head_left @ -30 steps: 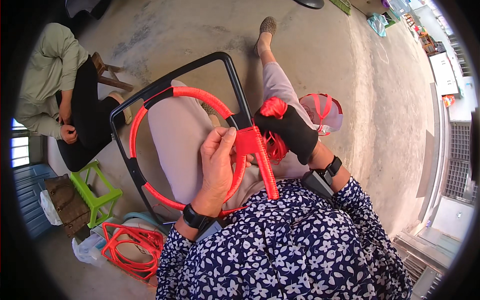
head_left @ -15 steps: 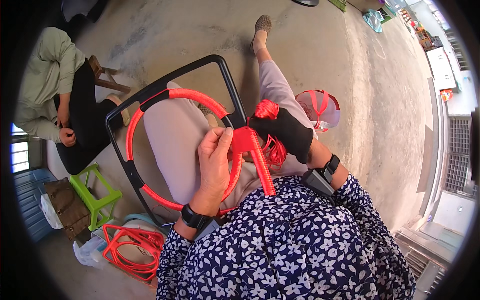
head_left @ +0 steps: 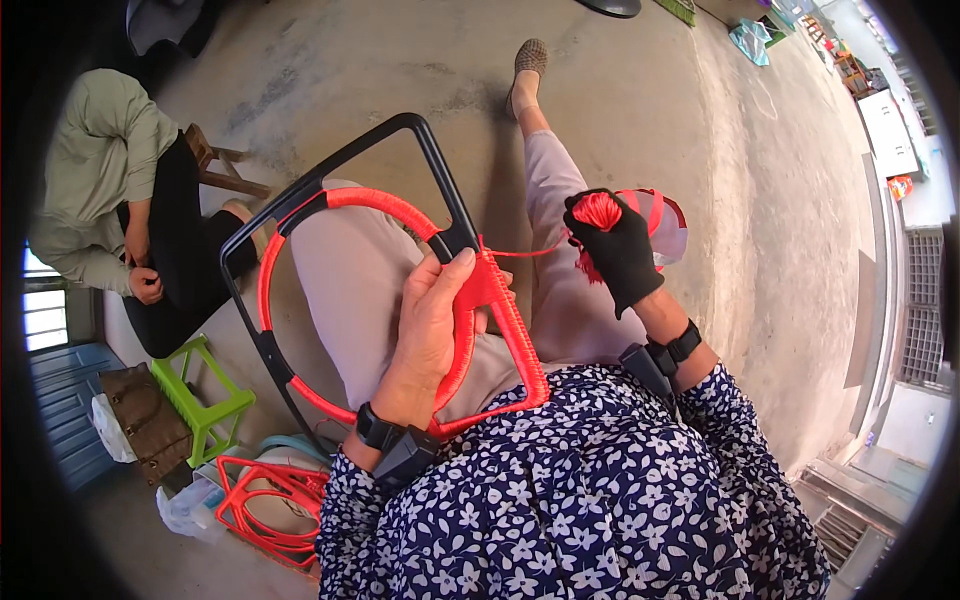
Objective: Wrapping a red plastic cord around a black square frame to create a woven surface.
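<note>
A black frame (head_left: 436, 160) with a ring inside it leans across my lap, much of it wrapped in red cord (head_left: 385, 202). My bare left hand (head_left: 428, 318) grips the frame where ring and side bar meet, thumb on top of the red wrapping; some of its fingers are hidden behind. Off to the right, my right hand (head_left: 615, 245), in a black glove, is closed round a bundle of red cord (head_left: 597, 212). One strand of cord runs taut from the frame to that hand.
Beyond my right hand is a clear bag with red straps (head_left: 668, 225). Red wrapped frames (head_left: 275, 505) lie at the lower left, near a green stool (head_left: 205, 400) and a brown bag (head_left: 145, 425). Another person (head_left: 120, 180) sits at the left by a wooden stool (head_left: 225, 165).
My right hand has moved away from the frame to the right with the cord bundle, drawing the strand out straight. My left hand keeps its hold on the frame.
</note>
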The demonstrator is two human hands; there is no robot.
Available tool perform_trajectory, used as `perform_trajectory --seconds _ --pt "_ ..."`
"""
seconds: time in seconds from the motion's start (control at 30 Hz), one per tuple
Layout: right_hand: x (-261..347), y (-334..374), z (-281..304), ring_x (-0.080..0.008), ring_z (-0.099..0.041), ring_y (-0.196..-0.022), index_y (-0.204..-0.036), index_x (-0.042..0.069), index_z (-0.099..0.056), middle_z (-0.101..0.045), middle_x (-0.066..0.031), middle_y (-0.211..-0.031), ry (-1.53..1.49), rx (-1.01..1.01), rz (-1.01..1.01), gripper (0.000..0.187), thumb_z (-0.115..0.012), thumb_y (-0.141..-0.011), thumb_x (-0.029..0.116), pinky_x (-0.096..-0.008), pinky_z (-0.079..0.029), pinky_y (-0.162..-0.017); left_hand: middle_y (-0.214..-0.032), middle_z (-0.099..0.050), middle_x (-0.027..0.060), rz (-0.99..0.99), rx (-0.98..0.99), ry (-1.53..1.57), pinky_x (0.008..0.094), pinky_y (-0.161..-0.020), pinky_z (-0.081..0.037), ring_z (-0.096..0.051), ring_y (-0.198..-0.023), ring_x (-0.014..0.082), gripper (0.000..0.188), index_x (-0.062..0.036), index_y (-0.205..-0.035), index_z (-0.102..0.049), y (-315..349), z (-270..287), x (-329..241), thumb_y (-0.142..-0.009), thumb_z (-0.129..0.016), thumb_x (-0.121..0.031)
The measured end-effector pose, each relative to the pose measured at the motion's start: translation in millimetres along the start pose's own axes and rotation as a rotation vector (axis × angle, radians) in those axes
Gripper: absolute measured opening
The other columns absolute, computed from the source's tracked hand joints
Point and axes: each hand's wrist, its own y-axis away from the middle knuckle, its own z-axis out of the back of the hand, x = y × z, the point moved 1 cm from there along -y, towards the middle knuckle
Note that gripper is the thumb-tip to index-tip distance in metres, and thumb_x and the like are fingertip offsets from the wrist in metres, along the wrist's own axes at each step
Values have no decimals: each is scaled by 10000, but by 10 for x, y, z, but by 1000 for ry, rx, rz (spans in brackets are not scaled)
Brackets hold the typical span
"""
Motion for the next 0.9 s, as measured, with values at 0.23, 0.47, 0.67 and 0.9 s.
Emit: perform_trajectory --seconds 0.23,0.47,0.67,0.9 --pt "874 129 -360 -255 -659 -876 -1128 114 -629 -657 -91 -1023 502 319 982 386 -646 -749 39 -368 -525 -751 -906 -694 90 14 83 51 206 -410 -433 -681 -694 153 213 -58 -1125 -586 34 66 123 -978 -523 -199" --pt "822 115 -322 -197 -650 -740 -1119 130 -612 -611 -18 -878 1022 253 1350 344 -610 -776 143 -304 -539 -573 -870 -664 5 30 54 86 195 -412 -391 -581 -614 48 176 -74 -1088 -633 63 34 141 -980 -549 -183" --pt "815 53 -375 -171 -635 -690 -1057 100 -608 -589 -9 -838 1053 194 1506 293 -609 -771 161 -294 -516 -512 -863 -657 -1 29 33 109 196 -416 -388 -575 -618 41 178 -65 -1086 -631 68 34 128 -972 -567 -187" --pt "862 53 -326 -158 -616 -652 -862 101 -595 -566 -9 -776 1159 164 1614 122 -620 -762 168 -279 -490 -489 -860 -653 1 28 54 129 192 -419 -388 -567 -617 34 196 -47 -1082 -631 58 63 142 -964 -583 -195"
